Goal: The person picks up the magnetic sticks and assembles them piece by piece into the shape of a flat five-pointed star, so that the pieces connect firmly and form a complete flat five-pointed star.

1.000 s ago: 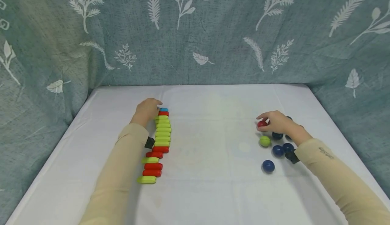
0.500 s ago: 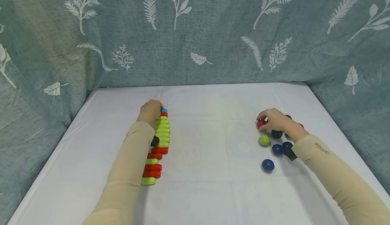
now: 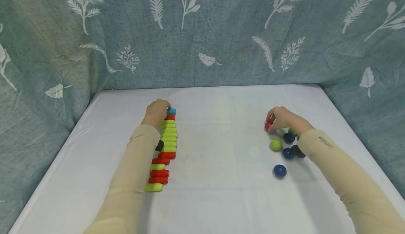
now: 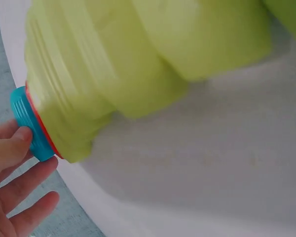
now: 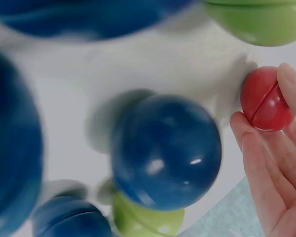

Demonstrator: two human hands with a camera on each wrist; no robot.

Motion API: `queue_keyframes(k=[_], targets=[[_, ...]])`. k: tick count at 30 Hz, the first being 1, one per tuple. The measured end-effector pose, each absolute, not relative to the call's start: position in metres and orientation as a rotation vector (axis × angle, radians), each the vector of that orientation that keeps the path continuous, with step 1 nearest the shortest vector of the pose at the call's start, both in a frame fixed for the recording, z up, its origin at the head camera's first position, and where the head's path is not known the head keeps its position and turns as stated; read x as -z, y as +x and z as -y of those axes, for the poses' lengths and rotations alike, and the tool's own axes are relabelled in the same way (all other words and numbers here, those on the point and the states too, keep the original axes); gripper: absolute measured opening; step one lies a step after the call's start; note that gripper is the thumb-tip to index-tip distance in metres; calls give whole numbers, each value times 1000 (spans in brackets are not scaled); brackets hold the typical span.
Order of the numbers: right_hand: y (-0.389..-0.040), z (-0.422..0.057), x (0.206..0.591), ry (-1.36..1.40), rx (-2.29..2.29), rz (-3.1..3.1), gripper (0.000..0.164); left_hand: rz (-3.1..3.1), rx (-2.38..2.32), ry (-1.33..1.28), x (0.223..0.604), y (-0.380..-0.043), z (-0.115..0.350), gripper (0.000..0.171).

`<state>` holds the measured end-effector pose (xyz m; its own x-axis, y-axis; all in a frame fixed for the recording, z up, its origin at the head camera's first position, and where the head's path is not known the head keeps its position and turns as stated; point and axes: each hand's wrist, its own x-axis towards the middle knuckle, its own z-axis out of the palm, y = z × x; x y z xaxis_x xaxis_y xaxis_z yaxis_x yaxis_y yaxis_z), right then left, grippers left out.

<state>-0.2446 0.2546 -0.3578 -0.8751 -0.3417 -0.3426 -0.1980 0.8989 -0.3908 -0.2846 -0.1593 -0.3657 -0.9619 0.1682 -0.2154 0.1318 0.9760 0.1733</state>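
Observation:
At the far end of a row of coloured pieces, my left hand [image 3: 157, 111] holds a small blue cylinder [image 3: 171, 111] with ribbed sides. In the left wrist view the thumb presses that blue cylinder [image 4: 29, 123] and fingers lie around it, while a thin red edge shows between it and the yellow-green pieces [image 4: 98, 59]. Over on the right, my right hand [image 3: 282, 117] pinches a red ball [image 5: 266, 98] with a groove around it, between thumb and fingers. A yellow-green ball [image 3: 276, 145] and a dark blue ball [image 3: 289, 138] lie close by this hand.
The row runs towards the near side, with red cylinders [image 3: 159, 173] among yellow-green ones, partly hidden by the left sleeve. More dark blue balls [image 3: 280, 171] lie by the right forearm. A grey-green leaf-patterned curtain [image 3: 202, 33] stands behind the white-covered table [image 3: 215, 156].
My left fingers have come over the blue cylinder, which now sits slightly farther from the red piece. My right fingers have closed on the red ball and moved it slightly away and left.

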Motion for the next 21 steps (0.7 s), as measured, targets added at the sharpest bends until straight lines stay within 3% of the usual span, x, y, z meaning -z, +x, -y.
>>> queue_keyframes(k=[21], targets=[[-267,-208,355,-331,423,-2592,30,-2835,-298,515,368,-278,109,27]])
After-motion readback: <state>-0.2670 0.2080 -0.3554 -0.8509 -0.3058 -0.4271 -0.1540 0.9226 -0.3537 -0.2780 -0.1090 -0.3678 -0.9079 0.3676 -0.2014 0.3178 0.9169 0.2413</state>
